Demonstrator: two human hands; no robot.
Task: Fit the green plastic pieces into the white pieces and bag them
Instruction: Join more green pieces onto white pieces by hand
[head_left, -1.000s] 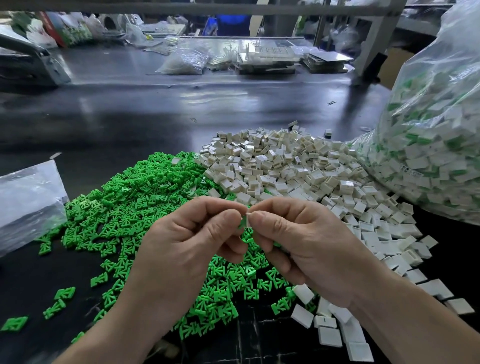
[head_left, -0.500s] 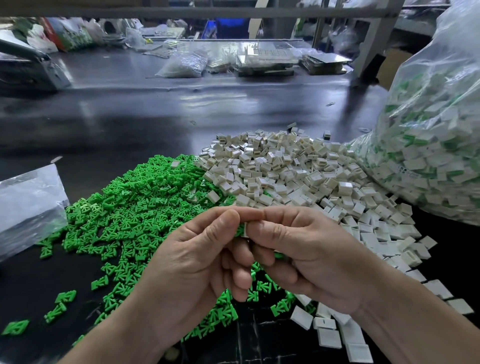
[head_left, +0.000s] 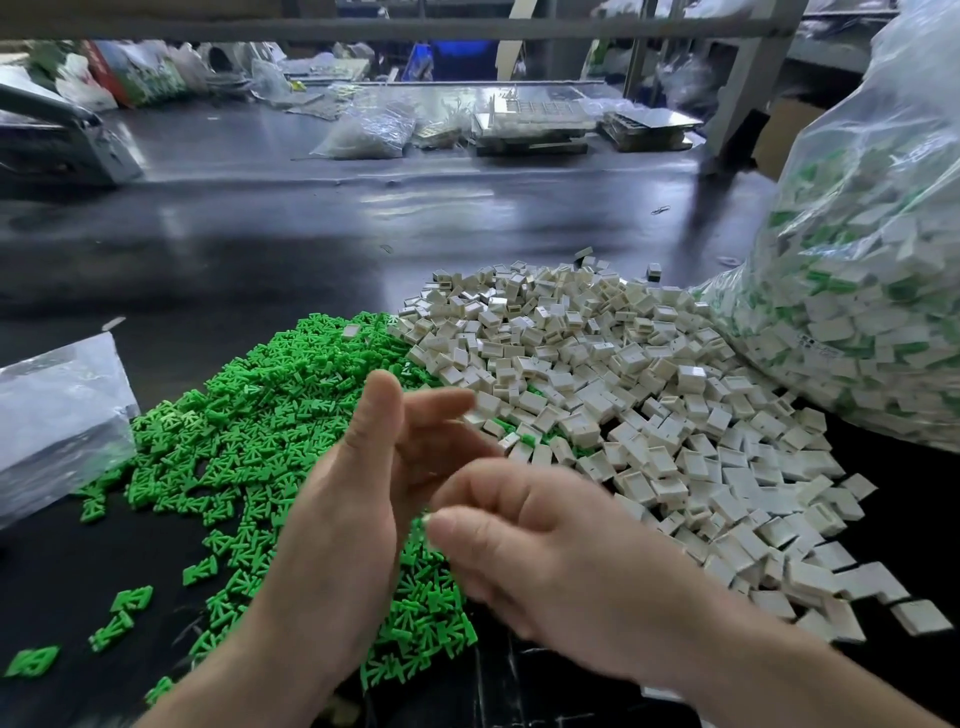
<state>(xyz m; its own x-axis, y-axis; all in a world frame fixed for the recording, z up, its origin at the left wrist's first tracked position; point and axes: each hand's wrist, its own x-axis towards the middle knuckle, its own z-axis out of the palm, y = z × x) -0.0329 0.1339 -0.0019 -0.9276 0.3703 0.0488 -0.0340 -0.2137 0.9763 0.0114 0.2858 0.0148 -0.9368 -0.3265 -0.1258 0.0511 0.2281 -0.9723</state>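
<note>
A heap of green plastic pieces (head_left: 249, 447) lies on the dark table, left of a heap of white square pieces (head_left: 623, 374). My left hand (head_left: 363, 493) is held above the green heap with its fingers straight and spread, holding nothing. My right hand (head_left: 545, 545) is just below and to the right of it, blurred, with its fingers curled. Its thumb and forefinger pinch a small pale piece (head_left: 427, 518) that is mostly hidden. The two hands are apart.
A large clear bag (head_left: 857, 312) full of fitted white-and-green pieces bulges at the right. A flat clear plastic bag (head_left: 57, 415) lies at the left. Trays and more bags sit across the far side of the table (head_left: 311, 218).
My hands were pressed together on one piece at chest height. They have come apart: the left hand has opened, and the right hand has dropped lower with the piece.
</note>
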